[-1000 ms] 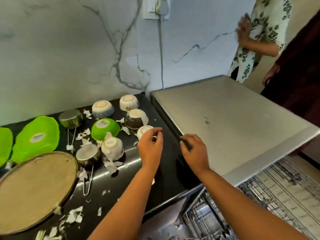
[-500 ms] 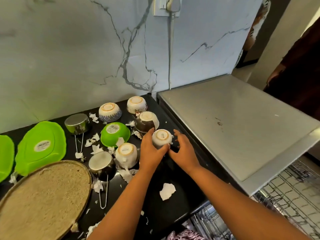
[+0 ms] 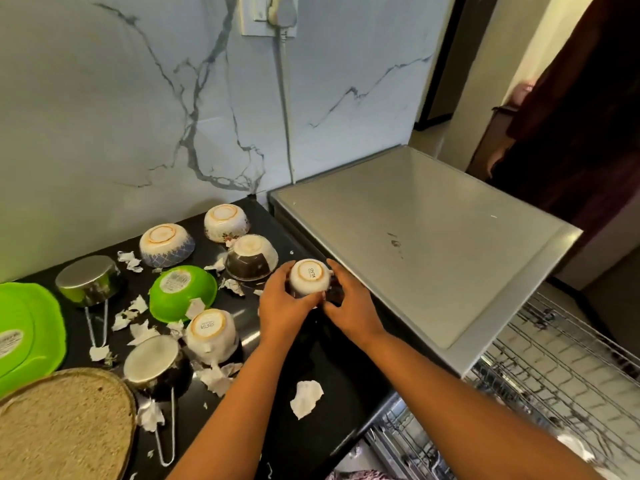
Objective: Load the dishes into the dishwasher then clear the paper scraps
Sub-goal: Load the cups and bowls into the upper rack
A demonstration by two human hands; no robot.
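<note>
Head view, nearest first — what's going on?

Dishwasher rack sits pulled out, low on the right. Just past it, left hand and right hand both curl round one upside-down white cup at the counter's right edge. Next, I think: lift it, lower it in.

How many more?

One more cup, two pans, one green bowl, three other bowls — and lots of paper scraps.

just one wide-angle head cam, looking forward and down from close above the left hand and right hand gripping a small white upturned ceramic cup, glossy black countertop spreading to their left, silver wire dishwasher rack off to their lower right
</note>
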